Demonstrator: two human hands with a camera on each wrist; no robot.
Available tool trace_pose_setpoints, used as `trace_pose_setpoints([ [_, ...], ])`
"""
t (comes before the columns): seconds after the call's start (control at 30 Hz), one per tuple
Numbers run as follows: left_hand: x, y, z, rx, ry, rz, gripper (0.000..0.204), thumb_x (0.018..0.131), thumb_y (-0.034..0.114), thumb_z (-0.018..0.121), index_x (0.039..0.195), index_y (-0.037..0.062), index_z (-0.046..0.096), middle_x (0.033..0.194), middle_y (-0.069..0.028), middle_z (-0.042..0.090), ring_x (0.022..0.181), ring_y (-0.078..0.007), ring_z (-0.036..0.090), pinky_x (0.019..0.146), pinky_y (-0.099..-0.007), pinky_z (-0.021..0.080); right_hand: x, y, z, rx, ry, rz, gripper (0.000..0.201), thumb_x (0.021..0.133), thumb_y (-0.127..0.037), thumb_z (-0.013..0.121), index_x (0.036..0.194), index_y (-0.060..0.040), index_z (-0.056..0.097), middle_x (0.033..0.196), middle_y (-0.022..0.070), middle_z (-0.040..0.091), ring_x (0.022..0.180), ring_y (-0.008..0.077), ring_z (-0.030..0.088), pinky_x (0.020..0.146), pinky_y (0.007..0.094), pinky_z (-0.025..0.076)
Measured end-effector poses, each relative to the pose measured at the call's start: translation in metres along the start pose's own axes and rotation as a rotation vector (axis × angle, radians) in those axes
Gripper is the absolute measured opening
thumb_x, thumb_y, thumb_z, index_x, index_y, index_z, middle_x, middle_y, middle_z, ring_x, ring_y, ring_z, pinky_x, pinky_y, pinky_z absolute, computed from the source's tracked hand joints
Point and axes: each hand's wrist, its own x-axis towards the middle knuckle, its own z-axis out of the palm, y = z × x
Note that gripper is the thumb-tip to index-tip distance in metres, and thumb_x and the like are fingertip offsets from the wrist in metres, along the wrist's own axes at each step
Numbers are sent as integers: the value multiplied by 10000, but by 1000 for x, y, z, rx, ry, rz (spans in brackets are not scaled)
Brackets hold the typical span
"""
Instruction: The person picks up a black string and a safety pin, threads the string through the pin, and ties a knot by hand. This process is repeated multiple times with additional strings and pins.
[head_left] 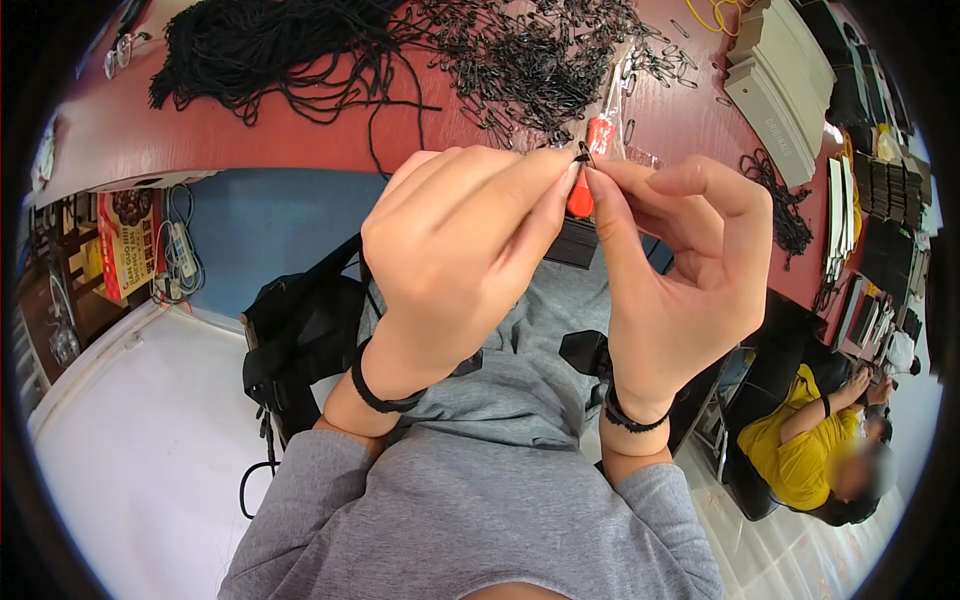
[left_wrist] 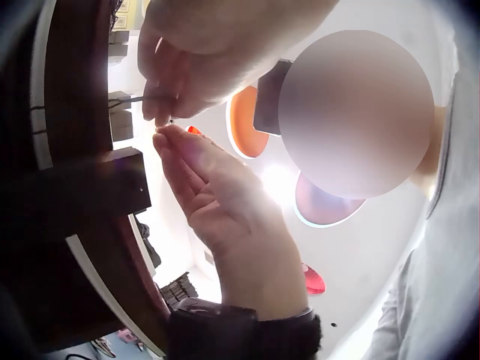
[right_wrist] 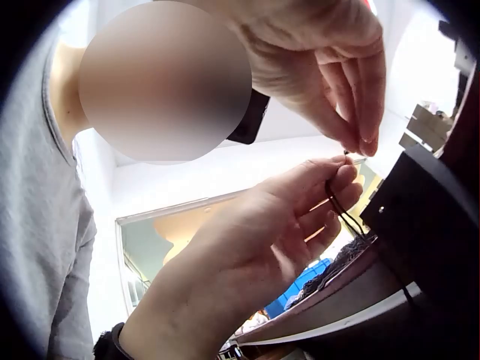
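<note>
My left hand (head_left: 460, 225) pinches a thin black cord (right_wrist: 346, 214) between thumb and forefinger. The cord loops down past its fingers in the right wrist view. Facing it, my right hand (head_left: 690, 240) pinches a small black piece (head_left: 583, 150) at the meeting fingertips; cannot tell whether this is the cord's end or a pin. Both hands are raised in front of the table edge, fingertips nearly together. Behind them lies a tool with a red-orange handle (head_left: 600, 134), partly hidden by the fingers. A heap of black safety pins (head_left: 530, 70) spreads over the table beyond.
A bundle of black cords (head_left: 270, 55) lies on the reddish table (head_left: 330, 140) at the far left. Grey boxes (head_left: 775, 95) and a smaller black cord bundle (head_left: 780, 205) are at the right. Another person in yellow (head_left: 785, 450) sits at the right. A power strip (head_left: 180, 250) is at lower left.
</note>
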Motion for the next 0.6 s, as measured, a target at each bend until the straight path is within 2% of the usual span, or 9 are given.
trace_pose_setpoints([
  [0.03,0,0,0,98,5,85,164,697,-25,709,857,-3,680,732,-89,661,627,-177,615,585,-257,449,0,-1,0,0,0,0,305,758,122,649,961,4,454,852,169,663,789,169,656,726,247,528],
  [0.27,-1,0,2,86,12,109,182,681,-31,718,854,1,676,726,-89,655,618,-186,606,582,-261,445,-2,-3,-1,-136,-11,-44,281,747,121,661,923,6,475,845,141,663,788,149,651,724,244,527],
  [0.37,-2,0,4,-4,-1,10,180,691,-49,708,864,-13,674,717,-91,651,617,-166,602,591,-236,443,-3,-1,-2,-159,-31,-86,276,742,122,666,916,10,483,836,131,659,787,143,648,720,239,527],
  [0.47,-2,-4,8,-146,63,-86,153,687,9,730,831,17,678,677,-73,623,563,-170,583,530,-244,441,-3,0,-4,-99,-48,-85,274,738,127,667,912,13,490,833,124,657,786,142,645,713,235,525],
  [0.53,-2,-3,6,-412,15,-292,109,724,-6,707,829,0,682,686,-65,637,590,-120,595,549,-213,457,-2,1,-5,-45,-56,-66,275,734,131,668,909,12,492,834,122,657,785,143,644,709,234,524],
  [0.6,-3,-3,3,-491,-3,-346,102,735,-13,694,836,-9,680,694,-61,639,604,-106,597,557,-208,458,-1,2,-7,49,-103,-34,281,754,114,652,990,40,517,840,122,658,774,146,642,705,234,521],
])
